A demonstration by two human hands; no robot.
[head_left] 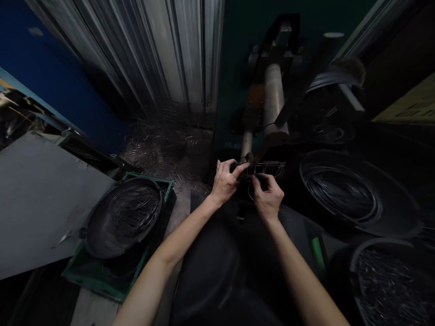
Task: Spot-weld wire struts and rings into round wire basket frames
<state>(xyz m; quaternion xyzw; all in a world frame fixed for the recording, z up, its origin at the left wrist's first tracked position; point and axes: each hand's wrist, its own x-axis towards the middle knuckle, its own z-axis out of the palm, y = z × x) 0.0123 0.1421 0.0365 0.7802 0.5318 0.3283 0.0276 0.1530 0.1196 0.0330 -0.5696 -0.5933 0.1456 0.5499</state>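
Wire frame (261, 169) sits under the machine's steel cylinder (273, 100), and I see my left hand (225, 182) pinching its left end, fingers pressed together on top. My right hand (268, 197) curls below it, fingertips nipping a wire loop. Left is a dark basin (123, 216) on a green crate (102, 280); right, coiled wire (343, 192).

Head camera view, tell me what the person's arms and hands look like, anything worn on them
Both forearms are bare right up to the bottom edge of the picture: no sleeves show. The left hand and right hand wear no gloves. No watch, bracelet or wrist strap is visible. The light is too dim to tell whether there are rings.
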